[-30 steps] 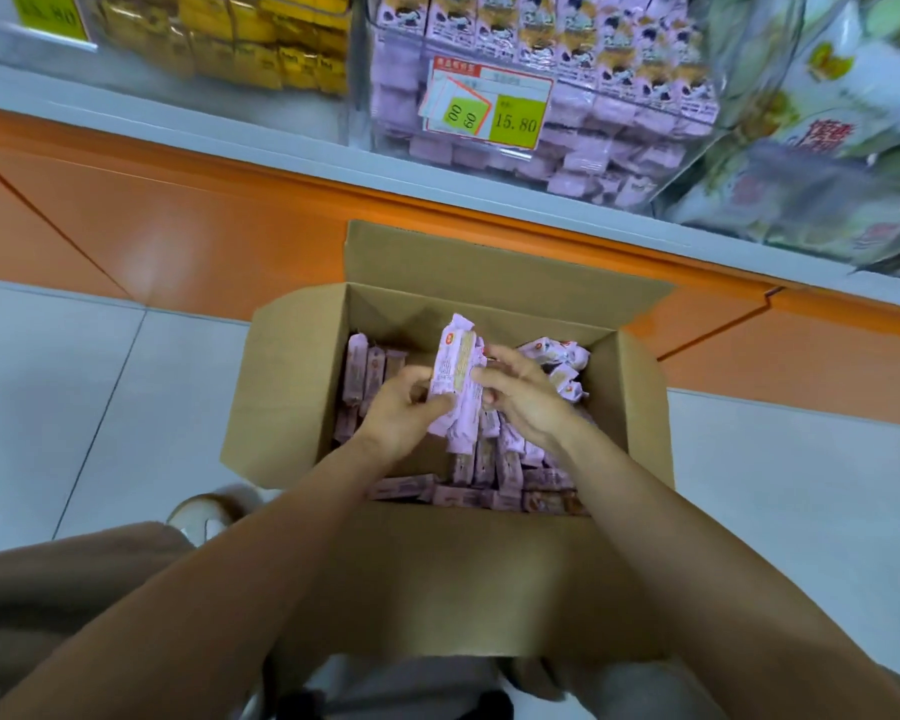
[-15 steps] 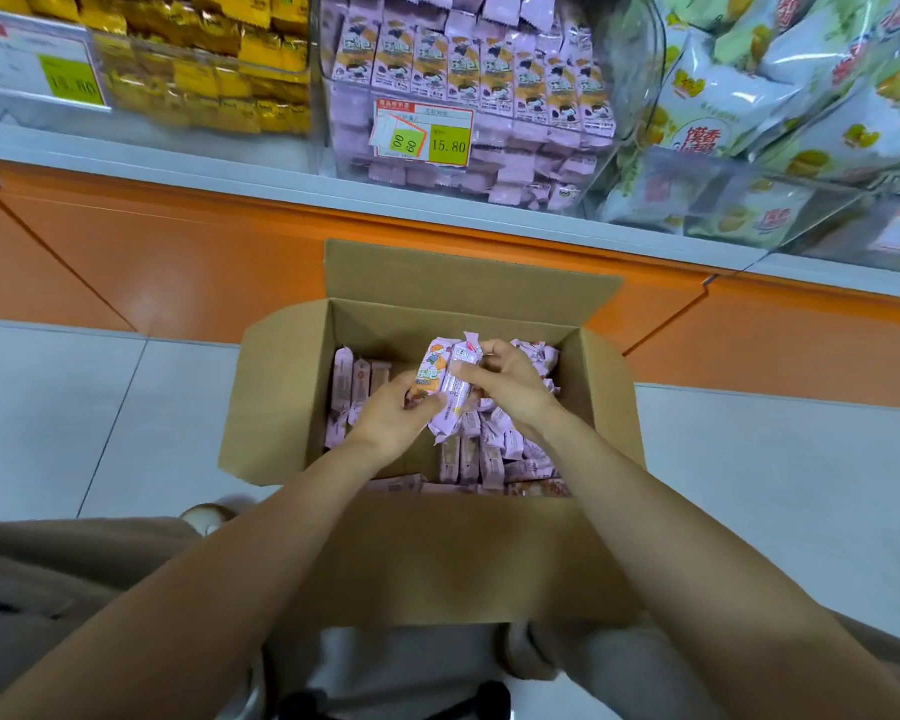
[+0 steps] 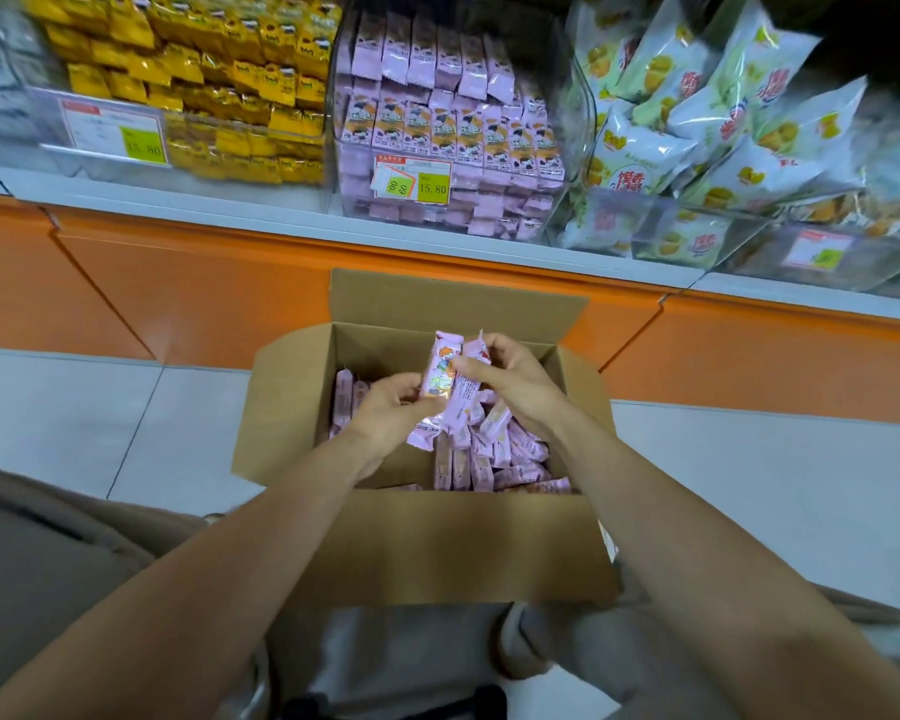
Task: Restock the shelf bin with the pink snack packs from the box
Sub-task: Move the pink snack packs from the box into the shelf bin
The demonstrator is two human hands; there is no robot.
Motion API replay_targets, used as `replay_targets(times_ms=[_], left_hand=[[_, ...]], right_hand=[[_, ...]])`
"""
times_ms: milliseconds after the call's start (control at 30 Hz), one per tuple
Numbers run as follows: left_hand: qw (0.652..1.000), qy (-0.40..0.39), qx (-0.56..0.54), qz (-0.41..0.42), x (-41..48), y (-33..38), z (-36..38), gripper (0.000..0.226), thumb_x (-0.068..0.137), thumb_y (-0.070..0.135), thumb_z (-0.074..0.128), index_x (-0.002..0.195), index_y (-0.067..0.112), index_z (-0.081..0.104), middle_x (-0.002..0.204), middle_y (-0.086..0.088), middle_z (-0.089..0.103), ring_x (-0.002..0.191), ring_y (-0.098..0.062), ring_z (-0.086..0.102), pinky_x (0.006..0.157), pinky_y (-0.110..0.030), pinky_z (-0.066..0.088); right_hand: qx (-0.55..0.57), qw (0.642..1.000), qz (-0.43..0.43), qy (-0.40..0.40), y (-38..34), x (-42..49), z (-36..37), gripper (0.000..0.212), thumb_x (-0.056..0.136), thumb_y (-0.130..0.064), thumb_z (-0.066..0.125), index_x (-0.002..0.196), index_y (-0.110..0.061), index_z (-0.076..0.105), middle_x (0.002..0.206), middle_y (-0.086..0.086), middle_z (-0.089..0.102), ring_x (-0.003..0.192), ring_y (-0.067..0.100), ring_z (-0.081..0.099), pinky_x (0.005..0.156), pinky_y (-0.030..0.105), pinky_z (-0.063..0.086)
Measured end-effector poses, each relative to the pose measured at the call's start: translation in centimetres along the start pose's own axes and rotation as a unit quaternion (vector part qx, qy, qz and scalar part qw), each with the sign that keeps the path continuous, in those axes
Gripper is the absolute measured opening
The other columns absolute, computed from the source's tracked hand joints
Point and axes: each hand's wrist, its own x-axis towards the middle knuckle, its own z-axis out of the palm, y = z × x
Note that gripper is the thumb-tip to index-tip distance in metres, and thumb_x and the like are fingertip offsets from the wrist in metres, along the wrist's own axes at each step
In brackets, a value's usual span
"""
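An open cardboard box stands on the floor below the shelf, with several pink snack packs lying loose in it. My left hand and my right hand hold a small bundle of pink snack packs together above the box's middle. The packs stand roughly upright between my fingers. Higher up, on the shelf, a clear shelf bin holds rows of the same pink packs, with a price tag on its front.
A bin of yellow packs stands left of the pink bin, and pale green and white bags lie to its right. An orange shelf base runs behind the box. My knees and shoes flank the box on the grey tiled floor.
The view has tilted up, showing more of the shelf. My hands stay above the box and have turned the bundle, so a pack's printed face now shows.
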Motion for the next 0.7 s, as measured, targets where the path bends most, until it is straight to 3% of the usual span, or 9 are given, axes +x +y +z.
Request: replay_targets(times_ms=[167,300,400,533,600,633,700], left_hand=[[0.999,0.048,-0.013,-0.001,-0.9,1.3,-1.2,0.017,0.088,0.007,0.066,0.103,0.012,0.060,0.092,0.002,0.066,0.082,-0.010,0.062,0.067,-0.011,0.049],[1.000,0.005,-0.011,-0.017,-2.1,2.7,-1.5,0.025,0.086,0.005,0.067,0.111,0.007,0.061,0.106,-0.010,0.070,0.080,-0.010,0.066,0.070,-0.016,0.049],[1.000,-0.026,-0.006,-0.015,-3.1,3.6,-1.2,0.023,0.090,0.002,0.062,0.112,0.005,0.059,0.096,-0.009,0.068,0.057,0.004,0.063,0.052,-0.008,0.044],[1.000,-0.010,-0.004,-0.029,-3.7,4.1,-1.7,0.023,0.088,0.010,0.067,0.110,0.008,0.063,0.094,-0.007,0.069,0.062,-0.006,0.060,0.052,-0.012,0.044],[0.999,0.022,-0.004,-0.046,-3.9,4.0,-2.3,0.019,0.084,0.017,0.072,0.100,0.010,0.064,0.086,-0.012,0.065,0.065,-0.018,0.059,0.061,-0.025,0.054],[0.997,0.031,-0.020,-0.062,-3.8,3.9,-2.6,0.021,0.081,0.020,0.074,0.096,0.009,0.063,0.088,-0.018,0.065,0.072,-0.026,0.061,0.075,-0.040,0.057],[0.995,0.024,-0.058,-0.079,-3.9,3.8,-2.7,0.033,0.075,0.026,0.077,0.097,0.007,0.064,0.098,-0.022,0.067,0.085,-0.032,0.060,0.093,-0.060,0.046]], right_hand=[[-0.001,1.000,-0.013,0.021,-2.2,-1.4,-0.6,0.020,0.091,-0.002,0.058,0.109,-0.009,0.060,0.088,0.000,0.063,0.073,0.009,0.059,0.068,0.019,0.049],[0.012,1.000,-0.007,-0.029,-3.5,-2.6,-0.7,0.032,0.093,-0.003,0.056,0.125,-0.007,0.059,0.104,0.005,0.068,0.086,0.012,0.065,0.070,0.018,0.051],[0.021,0.999,-0.001,-0.034,-4.2,-2.9,-0.3,0.038,0.092,-0.005,0.060,0.129,-0.010,0.054,0.116,0.016,0.064,0.094,0.019,0.065,0.071,0.020,0.052],[0.007,0.999,-0.031,0.005,-4.7,-3.1,-0.1,0.033,0.091,-0.003,0.059,0.122,-0.015,0.059,0.111,0.011,0.065,0.095,0.022,0.066,0.078,0.027,0.053],[-0.003,0.996,-0.055,0.068,-5.0,-3.2,-0.2,0.028,0.091,-0.001,0.058,0.114,-0.017,0.062,0.107,0.008,0.064,0.095,0.025,0.064,0.080,0.029,0.054],[-0.012,0.993,-0.069,0.096,-5.2,-3.2,-0.2,0.026,0.090,-0.001,0.059,0.107,-0.020,0.063,0.107,0.009,0.063,0.098,0.027,0.064,0.082,0.030,0.055],[-0.043,0.989,-0.092,0.108,-5.3,-3.3,0.0,0.027,0.085,0.000,0.063,0.095,-0.025,0.061,0.106,0.006,0.061,0.098,0.026,0.061,0.081,0.030,0.053]])
